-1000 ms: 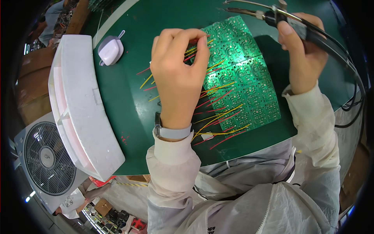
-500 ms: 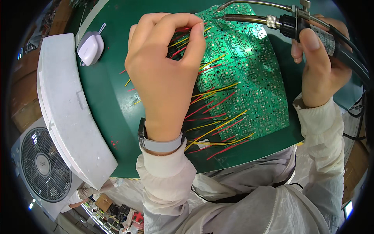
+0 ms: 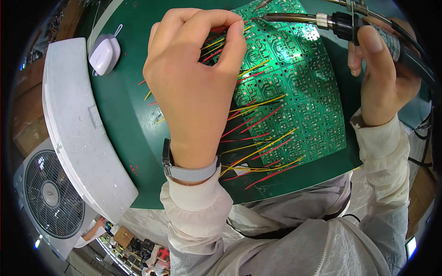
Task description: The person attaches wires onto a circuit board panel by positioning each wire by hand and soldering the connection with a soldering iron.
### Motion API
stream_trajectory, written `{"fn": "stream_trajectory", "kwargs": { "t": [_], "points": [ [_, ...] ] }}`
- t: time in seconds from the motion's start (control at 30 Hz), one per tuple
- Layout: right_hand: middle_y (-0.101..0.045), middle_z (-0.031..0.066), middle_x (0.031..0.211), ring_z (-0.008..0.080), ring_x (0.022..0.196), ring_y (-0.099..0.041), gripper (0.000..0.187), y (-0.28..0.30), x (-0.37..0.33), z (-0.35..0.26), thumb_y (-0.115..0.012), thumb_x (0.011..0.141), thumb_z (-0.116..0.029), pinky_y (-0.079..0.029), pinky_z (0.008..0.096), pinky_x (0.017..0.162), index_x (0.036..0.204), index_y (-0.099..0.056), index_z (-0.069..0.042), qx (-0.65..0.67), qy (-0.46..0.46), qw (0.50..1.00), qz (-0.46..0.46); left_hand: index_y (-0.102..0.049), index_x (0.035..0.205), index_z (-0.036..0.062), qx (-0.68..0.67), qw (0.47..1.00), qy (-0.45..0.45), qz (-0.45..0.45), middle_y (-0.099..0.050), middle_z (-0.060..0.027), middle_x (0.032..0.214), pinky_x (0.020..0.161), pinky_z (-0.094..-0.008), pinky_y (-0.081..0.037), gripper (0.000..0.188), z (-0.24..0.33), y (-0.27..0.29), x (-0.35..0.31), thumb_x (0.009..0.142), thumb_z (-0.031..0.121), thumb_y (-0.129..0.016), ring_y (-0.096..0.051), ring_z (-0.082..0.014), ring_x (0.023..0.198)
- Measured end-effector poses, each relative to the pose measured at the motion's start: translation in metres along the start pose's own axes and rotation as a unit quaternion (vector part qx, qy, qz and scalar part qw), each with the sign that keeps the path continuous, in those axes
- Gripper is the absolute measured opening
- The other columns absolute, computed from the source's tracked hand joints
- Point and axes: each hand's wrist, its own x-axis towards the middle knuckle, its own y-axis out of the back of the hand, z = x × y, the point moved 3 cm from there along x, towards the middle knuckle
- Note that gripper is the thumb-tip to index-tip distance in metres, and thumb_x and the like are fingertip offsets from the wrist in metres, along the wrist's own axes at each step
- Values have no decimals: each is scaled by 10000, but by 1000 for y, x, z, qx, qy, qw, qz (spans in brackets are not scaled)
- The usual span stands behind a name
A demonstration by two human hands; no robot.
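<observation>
My left hand [image 3: 191, 73], with a watch on its wrist, pinches a thin red wire [image 3: 246, 22] between thumb and forefinger over the far left part of a green circuit board panel [image 3: 313, 110]. In my right hand [image 3: 384, 76] is a soldering iron [image 3: 343, 26], its tip pointing left, at the board close to the pinched wire. A thin metal feed tube [image 3: 264, 3] is clamped to the iron and ends near the tip. Several red wires [image 3: 267, 120] and yellow wires [image 3: 258, 154] lie across the board's left side; my left hand hides part of them.
A long white foam block [image 3: 85, 124] stands along the table's left edge. Between it and my left hand lies a small pale lilac case [image 3: 105, 54] with a loop on the green table [image 3: 133, 122]. Beyond the edge are a box fan [image 3: 53, 193] and another person's arm [image 3: 94, 231].
Both hands have shifted slightly; the soldering iron's tip is now lower and nearer the pinched wire's end. Another person's arm shows more at the lower left.
</observation>
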Motion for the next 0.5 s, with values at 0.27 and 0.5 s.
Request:
{"fn": "stream_trajectory", "kwargs": {
  "t": [0.27, 0.5],
  "points": [
    [-508, 79, 591, 126, 465, -461, 149, -1, 0, 0, -560, 791, -67, -346, 223, 407, 888, -530, 43, 21, 6, 1000, -9, -629, 754, 48, -27, 999, -34, 9, -584, -14, 745, 572, -199, -363, 67, 7, -1, 0, 693, 53, -655, -540, -95, 678],
    [-511, 80, 591, 127, 468, -463, 142, -1, -1, 2, -559, 791, -57, -347, 222, 407, 889, -531, 43, 31, -1, 1000, 0, -633, 750, 66, 26, 999, -29, 8, -581, 11, 727, 535, -197, -317, 67, 12, 2, 2, 689, 63, -659, -500, -72, 639]
  ]
}}
